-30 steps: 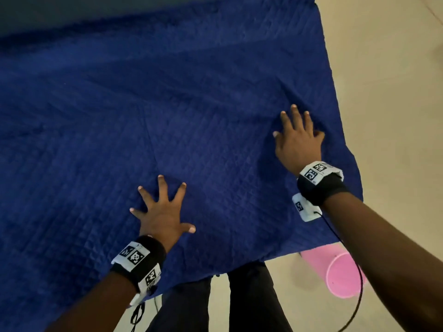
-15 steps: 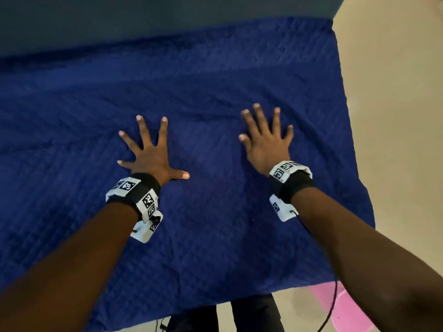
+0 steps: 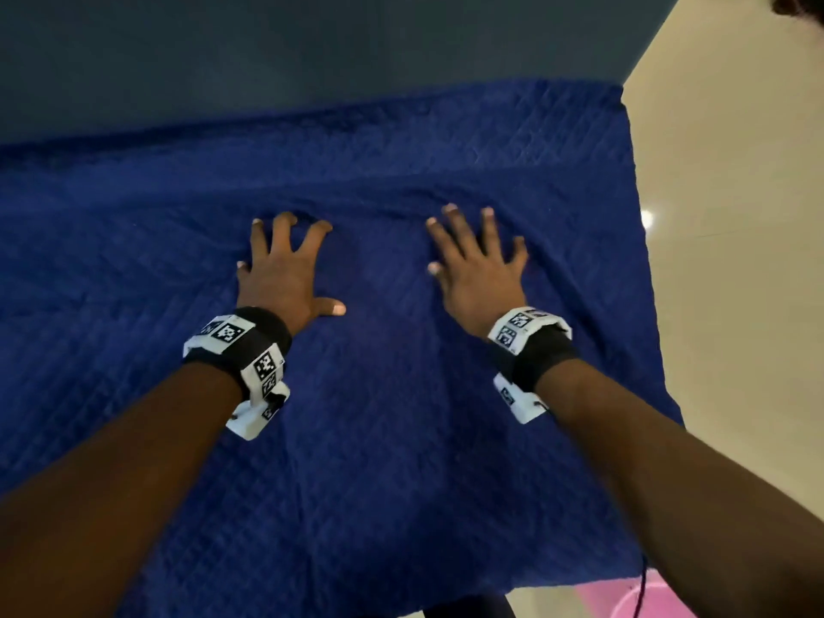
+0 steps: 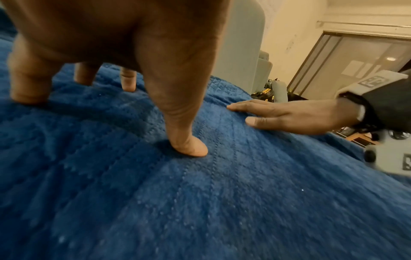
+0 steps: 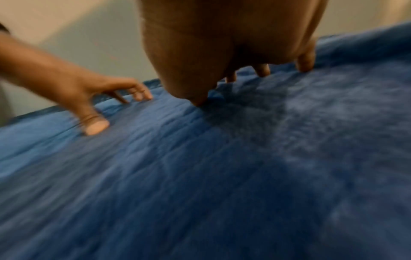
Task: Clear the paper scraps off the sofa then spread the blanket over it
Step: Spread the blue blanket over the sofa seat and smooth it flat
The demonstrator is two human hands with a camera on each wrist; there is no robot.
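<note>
Blue quilted blanket spread over sofa seat, beneath both palms. Left hand flat, fingers splayed, fingertips pressing fabric. Right hand alongside, fingers spread straight, pressing blanket; nothing gripped.

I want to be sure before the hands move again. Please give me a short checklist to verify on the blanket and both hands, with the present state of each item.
1. Blanket lies spread over the sofa seat: ok.
2. Left hand rests on the blanket, fingers spread: ok.
3. Right hand rests flat on the blanket: ok.
4. Cloth smooth ahead of the fingertips: not ok, a low ridge runs there.
5. Paper scraps on the blanket: ok, none visible.
6. Scraps trapped under the blanket: cannot tell.
</note>
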